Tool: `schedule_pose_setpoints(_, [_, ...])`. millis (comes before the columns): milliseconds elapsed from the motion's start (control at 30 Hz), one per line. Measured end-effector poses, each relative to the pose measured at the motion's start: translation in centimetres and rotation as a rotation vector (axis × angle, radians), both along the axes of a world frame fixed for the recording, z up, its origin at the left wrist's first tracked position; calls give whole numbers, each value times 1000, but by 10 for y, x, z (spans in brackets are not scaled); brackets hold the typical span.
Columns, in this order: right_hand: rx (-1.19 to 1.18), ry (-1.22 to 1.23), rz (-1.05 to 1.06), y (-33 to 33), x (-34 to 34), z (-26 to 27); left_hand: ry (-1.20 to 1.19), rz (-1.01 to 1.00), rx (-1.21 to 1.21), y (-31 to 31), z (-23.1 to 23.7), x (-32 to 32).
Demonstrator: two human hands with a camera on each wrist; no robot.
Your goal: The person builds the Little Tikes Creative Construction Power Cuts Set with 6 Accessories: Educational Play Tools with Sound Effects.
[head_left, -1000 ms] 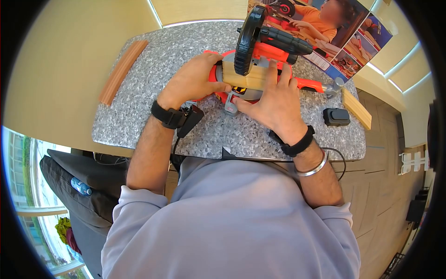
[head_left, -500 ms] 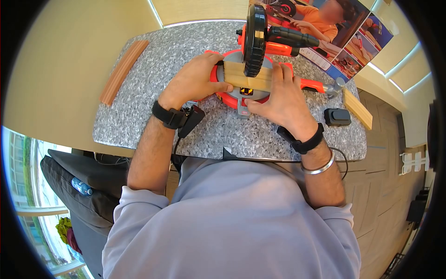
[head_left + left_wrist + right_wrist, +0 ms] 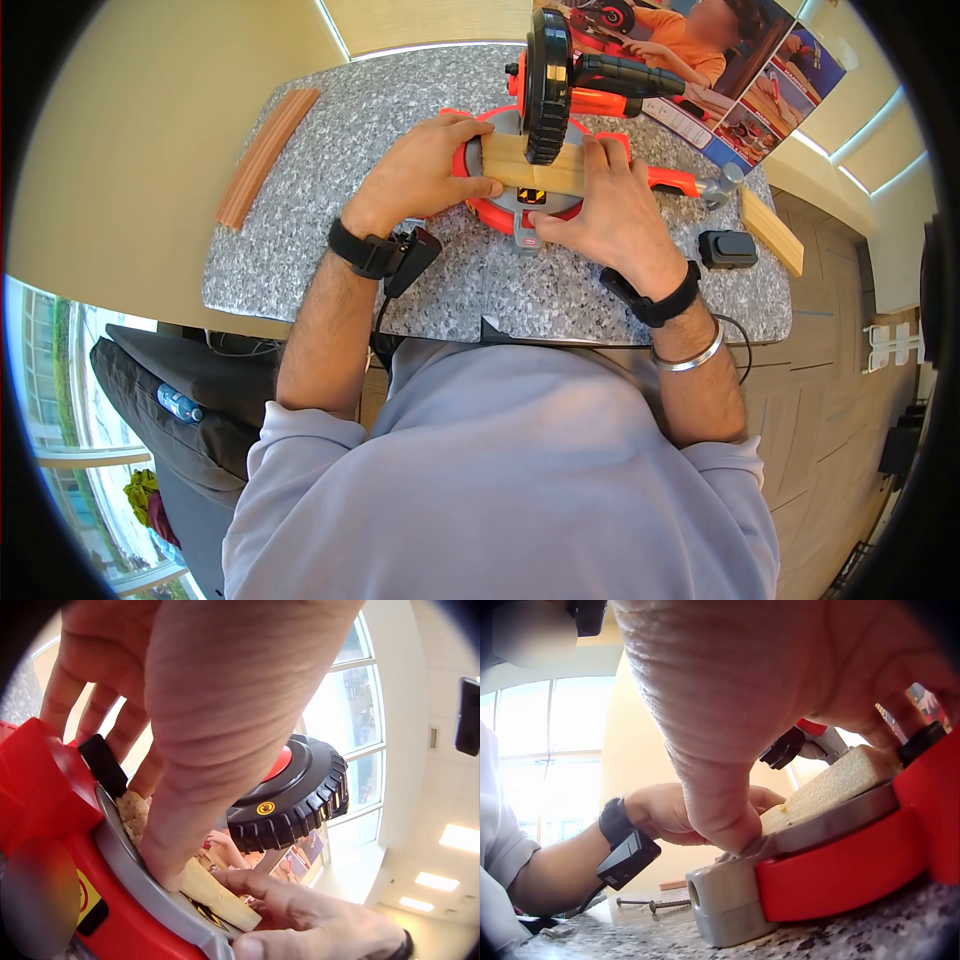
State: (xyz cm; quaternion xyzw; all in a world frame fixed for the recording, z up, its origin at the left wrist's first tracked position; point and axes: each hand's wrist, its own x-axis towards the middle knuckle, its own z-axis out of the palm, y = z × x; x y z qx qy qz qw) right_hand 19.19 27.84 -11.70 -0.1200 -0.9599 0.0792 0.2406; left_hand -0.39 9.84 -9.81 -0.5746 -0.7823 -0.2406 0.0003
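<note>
A toy miter saw with a black toothed disc (image 3: 549, 90) stands on a red and grey round base (image 3: 492, 214). Across the base lies a pale wooden block (image 3: 508, 166), under the disc. The left hand (image 3: 412, 178) grips the block's left end, thumb in front and fingers behind. At its right end the right hand (image 3: 618, 222) has fingers curled over the block, with its thumb at the grey front lever (image 3: 526, 238). In the right wrist view that thumb rests near the lever (image 3: 731, 900), beside the block (image 3: 832, 784).
Reddish wooden strip (image 3: 262, 160) at the speckled table's (image 3: 330, 265) left. On the right are a toy hammer (image 3: 716, 188), a black case (image 3: 728, 249) and a pale wood strip (image 3: 771, 234). A picture box (image 3: 745, 100) stands behind. Screws (image 3: 669, 906) lie near the base.
The saw's disc, upper part and front lever have swung to the right, and the right hand has shifted right with them. The left hand keeps its hold on the block.
</note>
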Motion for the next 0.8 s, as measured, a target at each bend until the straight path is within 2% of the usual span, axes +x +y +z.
schedule_pose_setpoints(800, [-43,-35,32,7,3,5,33,27,25,0,1,4])
